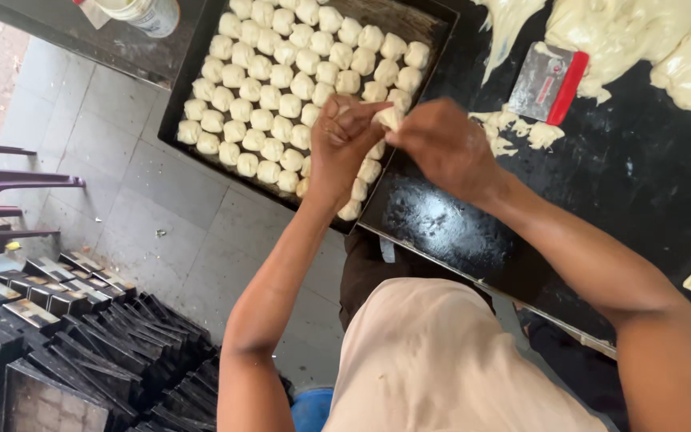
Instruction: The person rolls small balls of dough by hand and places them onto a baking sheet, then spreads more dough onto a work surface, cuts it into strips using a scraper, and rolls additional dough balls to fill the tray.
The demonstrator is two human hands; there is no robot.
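Overhead, both hands, left hand (344, 144) and right hand (441, 148), pinch one dough piece (389, 118) above one black baking tray (193, 64) carrying dozens of dough balls (281, 80); one red-handled scraper (548, 83) lies on the desk (633, 176).

Both arms reach forward and meet in front of the person's chest. The left hand (344, 144) comes up from a long, nearly straight forearm, wrist bent a little inward, fingers curled with the tips drawn together toward the other hand. The right hand (445, 148) comes in from the opposite side on a forearm that angles across from the right shoulder, elbow bent and out of sight at the edge. Its back faces up, knuckles rounded, thumb and first fingers pinched toward the left hand's fingertips. The two hands touch at the fingertips, and a small pale lump is nipped between them. Both forearms are bare.
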